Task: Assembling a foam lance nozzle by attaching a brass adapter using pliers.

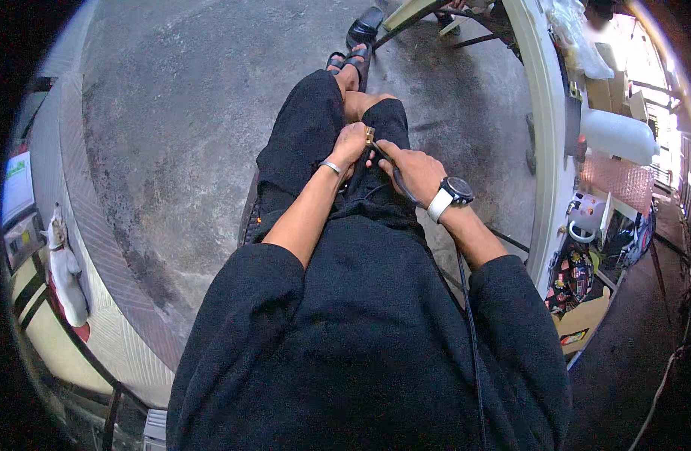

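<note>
Far left: white animal lying on a red cloth. Middle, above the lap: left hand is curled closed, looks to be gripping the gold piece at its right edge; fingertips hidden. Gold piece sits between the two hands, over the gap between the knees, its long axis roughly near-far; which face is its front, can't tell. Dark strap next, slanting from beside the gold piece at far left to under the right wrist at near right; whether the two join is unclear. Right hand is bent around the strap, thumb side toward the gold piece.

Handling, judged by looks: gold piece likely metal, small, stiff, maybe slick, not fragile; pinch by its sides. Strap likely light, bendy, tough; hold close to the gold piece so it doesn't flop.

Right: counter, with a mug well apart from the hands.
</note>
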`<state>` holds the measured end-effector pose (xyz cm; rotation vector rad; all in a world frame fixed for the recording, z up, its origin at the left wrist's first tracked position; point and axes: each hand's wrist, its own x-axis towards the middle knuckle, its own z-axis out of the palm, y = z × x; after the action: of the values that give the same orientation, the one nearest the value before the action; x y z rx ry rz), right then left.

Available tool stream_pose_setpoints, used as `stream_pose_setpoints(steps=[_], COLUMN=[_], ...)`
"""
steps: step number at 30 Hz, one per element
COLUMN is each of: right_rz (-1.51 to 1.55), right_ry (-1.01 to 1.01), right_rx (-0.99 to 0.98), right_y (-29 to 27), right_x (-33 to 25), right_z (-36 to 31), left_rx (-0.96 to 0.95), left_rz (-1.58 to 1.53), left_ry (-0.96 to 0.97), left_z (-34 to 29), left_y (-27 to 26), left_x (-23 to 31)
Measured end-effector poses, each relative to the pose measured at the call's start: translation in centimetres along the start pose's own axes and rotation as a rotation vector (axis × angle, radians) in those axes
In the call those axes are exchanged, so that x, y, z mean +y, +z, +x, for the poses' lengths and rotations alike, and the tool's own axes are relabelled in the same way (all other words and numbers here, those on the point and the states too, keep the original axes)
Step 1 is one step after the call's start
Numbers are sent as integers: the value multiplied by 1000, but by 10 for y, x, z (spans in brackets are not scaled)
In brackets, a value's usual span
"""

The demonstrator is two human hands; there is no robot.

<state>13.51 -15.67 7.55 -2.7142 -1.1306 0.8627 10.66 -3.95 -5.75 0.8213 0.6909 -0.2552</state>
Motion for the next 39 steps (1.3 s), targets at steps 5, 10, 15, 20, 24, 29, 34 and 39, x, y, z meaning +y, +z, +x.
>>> stream_pose_setpoints(steps=[5, 10, 15, 20, 24, 29, 34, 39], right_rz=[24, 33, 2, 252, 607, 699, 330, 215], right_ry=[29, 50, 43, 81, 520, 606, 407, 208], right_rx=[15, -72, -161, -297, -667, -737, -507, -154], right_y=[-8, -13, -17, -14, -43, -38, -26, 3], right_x=[-8, -8, -8, 0, -8, -19, -37, -30], right_z=[8, 15, 24, 45, 56, 53, 49, 41], left_rx=[-20, -43, 62, 8, 24, 92, 186, 214], left_rz=[120, 18, 288, 200, 231, 403, 562, 542], left_ry=[28, 32, 270, 274, 223, 379, 453, 408], left_z=[-1, -1, -12, -13, -11, -16, 4, 4], left_y=[-2, -2, -1, -2, -2, -6, -18, -16], left_x=[5, 1, 3, 5, 7, 4, -13, -10])
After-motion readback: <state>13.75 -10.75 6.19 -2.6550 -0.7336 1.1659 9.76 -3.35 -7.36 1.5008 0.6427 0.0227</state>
